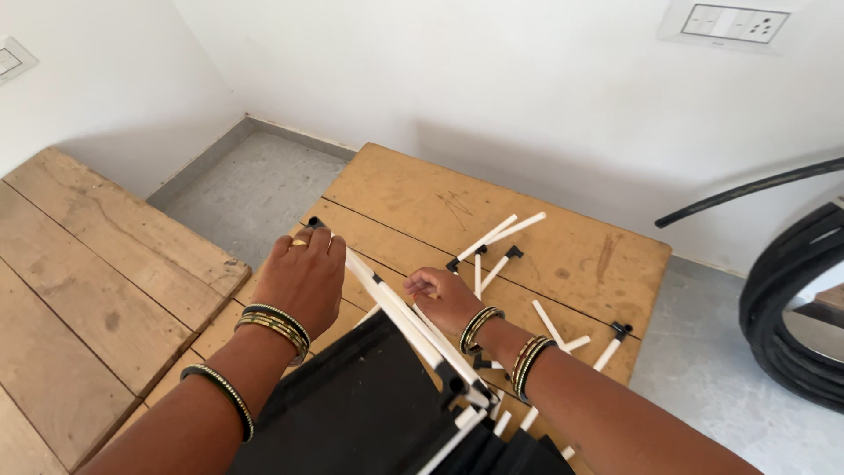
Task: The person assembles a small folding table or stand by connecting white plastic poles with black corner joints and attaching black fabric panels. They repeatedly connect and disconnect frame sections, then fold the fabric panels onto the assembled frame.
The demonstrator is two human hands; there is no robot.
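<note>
My left hand [303, 274] grips the upper end of a long white tube [400, 321] that runs from a black end connector [314, 222] down to a black joint [457, 384]. My right hand [444, 295] is closed around a thin white rod beside that tube. Both wrists wear bangles. Under the tubes hangs a black fabric panel [352, 405]. Several loose white tubes with black connectors [492, 246] lie on the wooden table [571, 255] beyond my hands.
A second wooden table [79, 264] stands at the left across a gap of grey floor [255, 185]. Coiled black hose [791, 299] rests at the right by the white wall. A switch plate [734, 22] sits high on the wall.
</note>
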